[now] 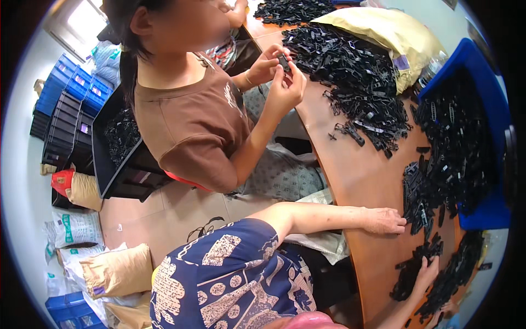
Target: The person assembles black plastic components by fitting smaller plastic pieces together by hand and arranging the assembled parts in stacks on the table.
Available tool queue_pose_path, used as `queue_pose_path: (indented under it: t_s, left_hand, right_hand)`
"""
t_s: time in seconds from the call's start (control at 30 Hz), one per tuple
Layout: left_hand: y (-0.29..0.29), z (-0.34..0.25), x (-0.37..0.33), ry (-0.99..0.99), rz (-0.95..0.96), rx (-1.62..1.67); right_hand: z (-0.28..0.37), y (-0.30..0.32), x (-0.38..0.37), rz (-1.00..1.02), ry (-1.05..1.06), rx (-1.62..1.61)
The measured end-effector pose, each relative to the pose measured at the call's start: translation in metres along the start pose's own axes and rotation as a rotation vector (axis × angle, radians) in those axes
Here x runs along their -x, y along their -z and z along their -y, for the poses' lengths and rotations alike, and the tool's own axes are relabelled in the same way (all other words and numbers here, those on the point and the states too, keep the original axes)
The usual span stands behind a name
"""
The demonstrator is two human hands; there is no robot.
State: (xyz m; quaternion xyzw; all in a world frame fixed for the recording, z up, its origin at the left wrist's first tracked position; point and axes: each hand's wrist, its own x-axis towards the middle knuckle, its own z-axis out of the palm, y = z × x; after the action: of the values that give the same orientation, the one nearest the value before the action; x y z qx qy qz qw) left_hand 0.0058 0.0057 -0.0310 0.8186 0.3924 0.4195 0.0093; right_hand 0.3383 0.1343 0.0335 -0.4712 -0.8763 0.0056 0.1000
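My left hand (385, 220) lies palm down on the brown table, fingers loosely extended, the tips at the edge of a heap of small, long black clip-like pieces (417, 194). Lower right, my right hand (427, 271) has its thumb and fingers around some black clip-like pieces (430, 248), just above a smaller pile (405, 279). Their exact kind is too small to tell. Beside the left-hand heap, a tilted blue bin (482, 218) spills more such pieces onto the table.
To my left, a seated person in a brown shirt (189, 131) holds a small black piece (284, 63) in both hands. A large black heap (350, 71) and a yellowish sack (383, 30) lie farther along the table (342, 170). Crates (60, 120) and sacks (118, 268) line the wall.
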Motion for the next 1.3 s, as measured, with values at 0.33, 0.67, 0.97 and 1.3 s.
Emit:
queue_pose_path:
  t_s: [0.33,0.67,0.97,1.3]
  left_hand:
    - [0.003,-0.003,-0.004,0.044,0.095,0.064]
    - [0.004,-0.002,-0.002,0.027,0.122,0.069]
    - [-0.002,0.000,-0.001,0.037,0.147,0.061]
    - [0.003,-0.003,-0.004,0.092,0.089,0.132]
  right_hand:
    - [0.109,-0.015,0.040,0.339,-0.385,-0.813]
    - [0.101,-0.023,0.043,0.384,-0.330,-0.680]
    - [0.134,-0.017,0.057,0.067,-0.052,-0.336]
    - [0.139,-0.007,0.050,0.123,0.166,-0.200]
